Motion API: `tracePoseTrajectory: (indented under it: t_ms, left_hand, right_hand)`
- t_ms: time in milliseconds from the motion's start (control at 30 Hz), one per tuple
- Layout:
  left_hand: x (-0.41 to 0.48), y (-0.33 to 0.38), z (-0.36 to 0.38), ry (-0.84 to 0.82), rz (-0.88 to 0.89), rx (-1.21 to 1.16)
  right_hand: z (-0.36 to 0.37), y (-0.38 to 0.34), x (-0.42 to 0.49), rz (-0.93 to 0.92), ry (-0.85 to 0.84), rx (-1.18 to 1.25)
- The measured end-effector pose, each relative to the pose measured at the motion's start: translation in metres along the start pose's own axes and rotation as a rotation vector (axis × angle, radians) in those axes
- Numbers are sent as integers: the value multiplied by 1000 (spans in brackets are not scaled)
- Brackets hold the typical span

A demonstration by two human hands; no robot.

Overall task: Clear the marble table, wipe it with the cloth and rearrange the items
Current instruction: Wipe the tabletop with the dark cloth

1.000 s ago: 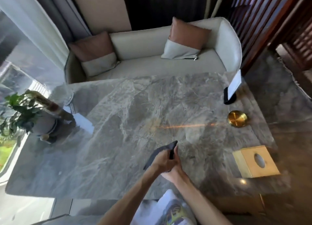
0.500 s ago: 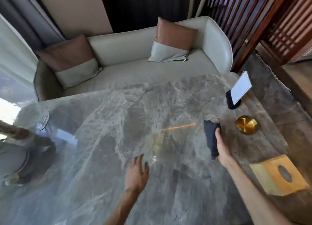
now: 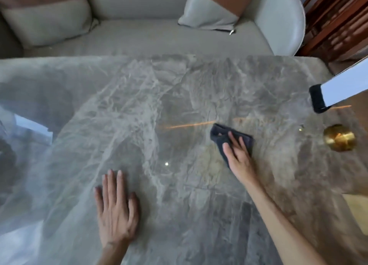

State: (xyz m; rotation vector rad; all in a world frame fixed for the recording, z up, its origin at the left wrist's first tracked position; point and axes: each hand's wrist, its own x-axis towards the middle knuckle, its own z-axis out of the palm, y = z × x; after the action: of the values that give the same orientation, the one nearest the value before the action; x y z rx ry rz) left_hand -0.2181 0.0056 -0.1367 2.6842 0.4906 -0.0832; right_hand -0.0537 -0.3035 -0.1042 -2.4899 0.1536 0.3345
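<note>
The cloth now lies bunched on the marble table, right of centre. The right hand presses it down with straight, spread fingers. A second ago both hands held it together in the air near the front edge. Half a second ago the right hand alone was carrying it out toward the right side. The left hand, then hovering, is now planted flat on the stone with its fingers extended, holding nothing. I judge that wiping has begun, with the middle of the table already bare.

The gold round piece sits near the cloth on the right, and nothing shows in it. The card stand is behind it. Only a corner of the wooden box shows, so its contents cannot be told.
</note>
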Motion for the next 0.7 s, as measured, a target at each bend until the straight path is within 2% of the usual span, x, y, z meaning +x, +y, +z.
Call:
tracePoseTrajectory:
  t_ms: [133,400,533,600,700]
  left_hand:
    - [1,2,-1,-39,-19,-7]
    - [2,5,-7,-94,-39,21]
    - [2,7,-8,-105,-41,30]
    - [2,7,-8,-100,-43,28]
    - [2,7,-8,-100,-56,37]
  right_hand:
    - [29,-14,-17,-355,-25,-73]
    - [52,-15,-63,-517,-183,-182]
    - [55,-13,-94,-493,-256,-228]
    - [56,-3,-110,-469,-213,-374]
    - [43,23,-107,-259,-93,-572]
